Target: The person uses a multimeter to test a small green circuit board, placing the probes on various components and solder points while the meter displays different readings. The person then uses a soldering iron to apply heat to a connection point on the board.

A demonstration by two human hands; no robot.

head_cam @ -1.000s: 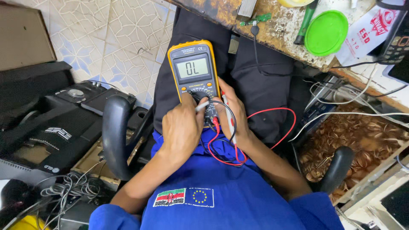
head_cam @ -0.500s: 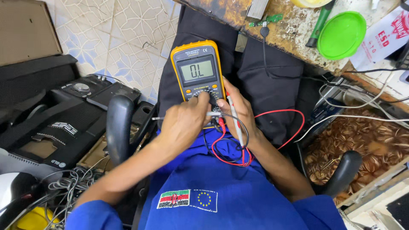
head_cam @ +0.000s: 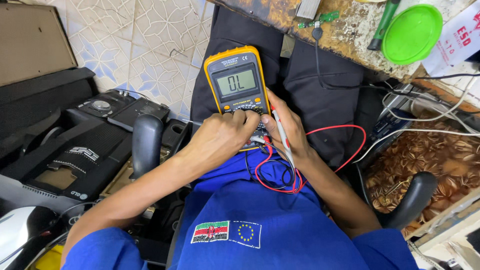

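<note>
Yellow multimeter pinched between left hand and right hand, white package top right.

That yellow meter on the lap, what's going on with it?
A seated person in blue workwear has a yellow multimeter resting on their lap. The left hand is on the meter's lower part, at its dial. The right hand steadies its side and holds a probe. Red and black leads loop over the lap.

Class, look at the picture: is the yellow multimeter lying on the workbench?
No: the yellow multimeter rests on the person's lap, under both hands.
</note>
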